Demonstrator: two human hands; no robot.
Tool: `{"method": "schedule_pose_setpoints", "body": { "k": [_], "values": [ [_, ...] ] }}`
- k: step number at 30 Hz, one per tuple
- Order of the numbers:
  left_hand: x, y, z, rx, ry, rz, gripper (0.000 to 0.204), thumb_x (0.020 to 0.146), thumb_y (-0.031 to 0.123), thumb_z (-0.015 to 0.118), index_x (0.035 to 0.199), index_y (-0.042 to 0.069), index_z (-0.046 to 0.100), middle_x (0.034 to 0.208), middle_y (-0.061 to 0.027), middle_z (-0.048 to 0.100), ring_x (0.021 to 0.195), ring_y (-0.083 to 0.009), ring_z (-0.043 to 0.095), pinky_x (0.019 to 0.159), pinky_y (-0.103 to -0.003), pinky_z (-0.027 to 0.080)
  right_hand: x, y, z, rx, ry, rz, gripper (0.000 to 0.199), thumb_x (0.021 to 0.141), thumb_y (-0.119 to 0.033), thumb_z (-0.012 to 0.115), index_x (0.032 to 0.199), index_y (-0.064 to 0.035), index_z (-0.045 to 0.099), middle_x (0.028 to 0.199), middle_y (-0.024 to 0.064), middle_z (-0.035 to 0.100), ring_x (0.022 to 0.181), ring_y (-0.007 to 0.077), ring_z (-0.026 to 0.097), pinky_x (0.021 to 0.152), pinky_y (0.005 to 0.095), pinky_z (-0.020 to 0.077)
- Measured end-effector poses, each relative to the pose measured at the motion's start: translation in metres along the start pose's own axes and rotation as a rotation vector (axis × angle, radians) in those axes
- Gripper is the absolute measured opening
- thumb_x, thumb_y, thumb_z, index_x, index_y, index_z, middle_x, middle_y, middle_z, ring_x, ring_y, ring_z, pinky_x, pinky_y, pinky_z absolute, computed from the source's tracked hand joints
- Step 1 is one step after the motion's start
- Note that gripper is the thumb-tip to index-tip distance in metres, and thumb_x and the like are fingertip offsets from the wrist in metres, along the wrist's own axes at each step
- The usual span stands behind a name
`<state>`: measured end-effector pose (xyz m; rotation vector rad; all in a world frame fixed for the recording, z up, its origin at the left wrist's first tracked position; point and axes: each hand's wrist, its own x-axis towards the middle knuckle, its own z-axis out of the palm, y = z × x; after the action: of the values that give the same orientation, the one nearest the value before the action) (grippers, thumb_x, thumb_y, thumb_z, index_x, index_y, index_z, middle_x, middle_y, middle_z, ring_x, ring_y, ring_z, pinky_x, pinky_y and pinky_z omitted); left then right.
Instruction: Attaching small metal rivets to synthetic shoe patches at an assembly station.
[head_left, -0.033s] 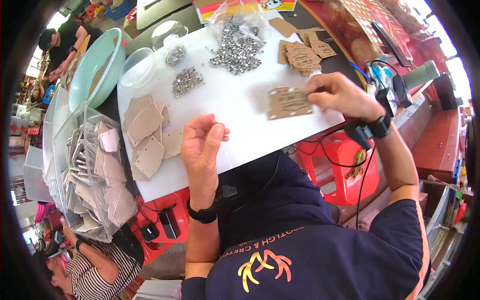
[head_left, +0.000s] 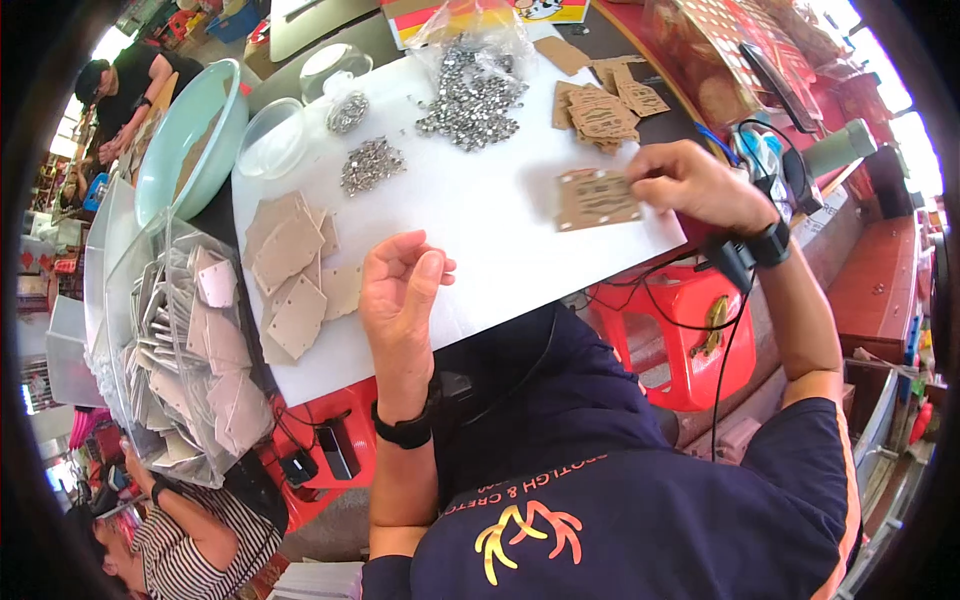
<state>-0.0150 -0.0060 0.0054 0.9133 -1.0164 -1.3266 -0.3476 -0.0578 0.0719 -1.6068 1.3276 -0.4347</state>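
My right hand (head_left: 685, 182) pinches the right edge of a brown cardboard card (head_left: 598, 200) between thumb and fingers. The card has dark print and pale dots near its edges, and hovers over or lies on the white work surface (head_left: 500, 210); I cannot tell which. My left hand (head_left: 400, 290) is held over the near edge of that surface, fingers loosely bent, with nothing visible in it. Left of it lie several plain grey-brown tags (head_left: 293, 245) with small holes. Beyond the hands are a small heap (head_left: 371, 165) and a larger pile (head_left: 470, 105) of shiny metal pieces.
Printed brown cards (head_left: 603, 115) are stacked at the far right. A clear bin (head_left: 185, 350) full of grey tags stands at the left, below a pale green basin (head_left: 225, 115). Clear plastic bowls (head_left: 270, 140) sit at the back left. Red stools (head_left: 680, 350) and cables are below the table.
My right hand and the printed card have shifted slightly to the right. My left hand has stayed nearly in place.
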Motion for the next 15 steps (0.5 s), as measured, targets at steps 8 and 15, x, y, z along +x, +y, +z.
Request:
{"method": "schedule_pose_setpoints", "body": {
  "k": [8, 15],
  "values": [
    [0.006, 0.0, 0.004, 0.051, -0.049, -0.015, 0.02, 0.095, 0.008, 0.059, 0.114, 0.001, 0.056, 0.097, -0.006, 0.062, 0.087, -0.014, 0.06, 0.078, -0.029, 0.048, -0.011, 0.065, -0.102, -0.075, 0.089, 0.405, 0.026, 0.089, -0.025, 0.061, 0.093, 0.0003, 0.065, 0.066, -0.0012, 0.053, 0.056, 0.0082, 0.053, 0.052, 0.0225, 0.0473],
    [0.006, -0.001, 0.001, 0.083, -0.027, -0.03, 0.019, 0.095, 0.007, 0.058, 0.113, 0.0, 0.057, 0.096, -0.0061, 0.062, 0.086, -0.014, 0.06, 0.079, -0.029, 0.048, 0.007, 0.058, -0.107, -0.102, 0.037, 0.538, 0.024, 0.087, -0.023, 0.067, 0.092, 0.0002, 0.065, 0.068, 0.0009, 0.055, 0.06, 0.011, 0.059, 0.056, 0.0274, 0.0567]
  ]
}}
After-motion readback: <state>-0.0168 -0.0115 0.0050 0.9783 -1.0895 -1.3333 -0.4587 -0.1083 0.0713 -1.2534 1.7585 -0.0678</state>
